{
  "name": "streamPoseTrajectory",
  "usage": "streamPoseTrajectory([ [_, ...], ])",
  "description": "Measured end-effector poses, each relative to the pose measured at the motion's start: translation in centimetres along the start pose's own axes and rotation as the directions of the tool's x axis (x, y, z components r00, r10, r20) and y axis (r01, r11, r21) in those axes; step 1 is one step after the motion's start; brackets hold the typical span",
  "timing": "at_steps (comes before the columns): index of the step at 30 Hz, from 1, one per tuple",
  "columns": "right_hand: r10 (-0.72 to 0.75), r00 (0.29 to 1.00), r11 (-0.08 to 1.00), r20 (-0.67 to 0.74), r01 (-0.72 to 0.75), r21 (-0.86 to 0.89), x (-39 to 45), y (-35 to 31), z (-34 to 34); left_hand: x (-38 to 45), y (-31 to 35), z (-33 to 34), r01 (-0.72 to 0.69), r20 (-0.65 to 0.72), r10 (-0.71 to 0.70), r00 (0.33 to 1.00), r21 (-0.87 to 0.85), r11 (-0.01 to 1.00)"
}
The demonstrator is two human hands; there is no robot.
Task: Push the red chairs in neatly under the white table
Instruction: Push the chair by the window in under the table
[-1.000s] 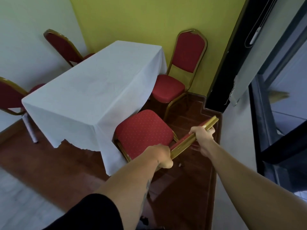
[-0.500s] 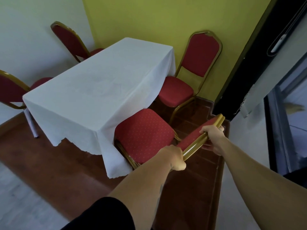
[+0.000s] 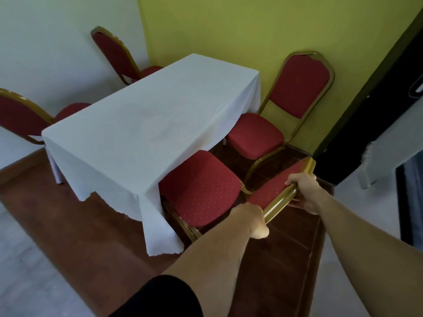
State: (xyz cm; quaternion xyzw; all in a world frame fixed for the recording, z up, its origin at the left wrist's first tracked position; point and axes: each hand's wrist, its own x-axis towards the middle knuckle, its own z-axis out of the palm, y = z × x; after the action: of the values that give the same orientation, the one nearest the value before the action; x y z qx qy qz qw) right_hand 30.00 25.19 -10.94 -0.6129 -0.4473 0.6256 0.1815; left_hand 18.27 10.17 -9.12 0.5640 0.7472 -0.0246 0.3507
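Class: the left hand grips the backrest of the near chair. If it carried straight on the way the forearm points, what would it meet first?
Probably the near chair's red seat, just beyond the left hand; after it, the hanging white tablecloth. Depth is uncertain.

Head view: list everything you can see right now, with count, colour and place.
table: one, white cloth, centre.
held chair: one, red with gold frame, near side, seat front under the cloth edge.
wall chair: one, red and gold, right side by the green wall.
far chairs: two, red and gold, left side, one at the back, one at the picture's left edge.
floor: brown wood.
dark frame: one, black, right.
left hand: grips the chair's top rail.
right hand: grips the same rail.
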Motion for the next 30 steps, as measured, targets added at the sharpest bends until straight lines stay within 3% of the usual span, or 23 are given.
streamPoseTrajectory([
  [16, -0.049, 0.99, 0.996, 0.133, 0.058, -0.07, 9.9, -8.8, 2.6, 8.3, 1.4, -5.8, 0.245, -0.054, -0.264, 0.963, -0.232, 0.941],
  [25, -0.12, 0.984, 0.992, 0.135, 0.125, -0.03, 11.2, -10.5, 5.4, 10.7, -1.0, -7.0, 0.394, -0.002, -0.419, 0.908, -0.337, 0.855],
  [30, -0.129, 0.98, 0.99, 0.149, 0.137, -0.041, 11.3, -10.2, 6.3, 11.6, -3.1, -6.9, 0.421, 0.04, -0.438, 0.898, -0.371, 0.828],
])
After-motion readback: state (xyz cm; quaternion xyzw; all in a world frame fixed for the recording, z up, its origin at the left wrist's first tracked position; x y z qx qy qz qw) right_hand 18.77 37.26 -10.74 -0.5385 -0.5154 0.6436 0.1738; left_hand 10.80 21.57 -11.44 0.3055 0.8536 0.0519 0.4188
